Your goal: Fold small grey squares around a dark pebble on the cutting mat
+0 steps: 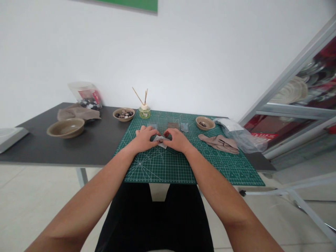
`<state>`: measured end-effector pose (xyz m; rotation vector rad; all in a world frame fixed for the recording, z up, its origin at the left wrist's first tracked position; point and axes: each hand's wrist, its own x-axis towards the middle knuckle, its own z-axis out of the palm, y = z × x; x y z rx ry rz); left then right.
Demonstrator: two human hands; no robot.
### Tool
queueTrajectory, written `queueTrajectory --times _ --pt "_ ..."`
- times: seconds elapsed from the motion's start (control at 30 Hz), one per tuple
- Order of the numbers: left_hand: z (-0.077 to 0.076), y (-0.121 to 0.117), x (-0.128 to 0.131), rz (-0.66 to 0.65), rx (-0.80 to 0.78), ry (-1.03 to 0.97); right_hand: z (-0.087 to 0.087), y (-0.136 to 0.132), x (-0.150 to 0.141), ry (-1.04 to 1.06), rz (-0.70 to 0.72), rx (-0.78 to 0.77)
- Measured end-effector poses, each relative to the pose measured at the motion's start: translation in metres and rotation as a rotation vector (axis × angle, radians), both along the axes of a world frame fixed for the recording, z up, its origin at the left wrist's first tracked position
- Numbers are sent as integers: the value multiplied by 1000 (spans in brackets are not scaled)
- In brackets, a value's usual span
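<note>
Both hands work together at the middle of a green cutting mat printed with a pale grid (168,171), and the step in hand appears to be handling one small, thin, whitish sheet (164,145) that sits between them. The left hand (145,139) is curled and seems to pinch the sheet's near-left side between thumb and fingers; the right hand (177,140) mirrors it on the other side, fingertips bent inward. A small dark shape shows at the sheet's centre, too blurred to identify. The next move would call for light, even fingertip pressure from both sides, since the sheet looks flimsy and could crease or slip. Just beyond the hands lie a flat, matte brown rectangle (173,125) and a thin, bluish-grey packet (184,127) with a faint sheen. To the right, a round, tan bowl with a smooth wall (206,128) holds a few dark lumps, near a soft, rumpled, taupe cloth (223,144) and a crinkled, clear plastic bag (243,137). To the left, another tan, smooth-sided bowl (124,120) holds rounded brown and pale pieces, beside a squat glass bottle with thin sticks (145,112).
</note>
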<state>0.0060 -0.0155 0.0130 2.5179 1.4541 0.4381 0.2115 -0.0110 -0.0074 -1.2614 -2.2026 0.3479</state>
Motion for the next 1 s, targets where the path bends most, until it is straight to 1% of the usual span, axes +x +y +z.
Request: queueTrajectory --times 0.1,0.2,0.5,0.57,0.67,0.73,0.83,0.93,1.0 --pt "-1 1 0 -45 6 23 -1 -2 0 -69 2 0" --pt "-2 2 0 -53 7 23 -1 -4 0 -111 16 -6" --pt "-5 2 0 -100 -1 -2 -2 -1 -1 -106 29 -34" --pt "-6 4 -1 -91 5 -52 -2 0 -2 -108 29 -47" --pt "-7 9 -3 -42 25 -200 0 1 -3 -100 18 -79" --pt "-8 12 -5 5 43 -300 2 0 -4 -74 3 -102" --pt "-8 15 -7 48 66 -372 4 -1 -6 4 -31 -163" --pt "-7 15 -7 6 69 -395 5 2 -7 103 -35 -264" --pt "-7 14 -7 -22 69 -393 6 8 -5 183 16 -334"
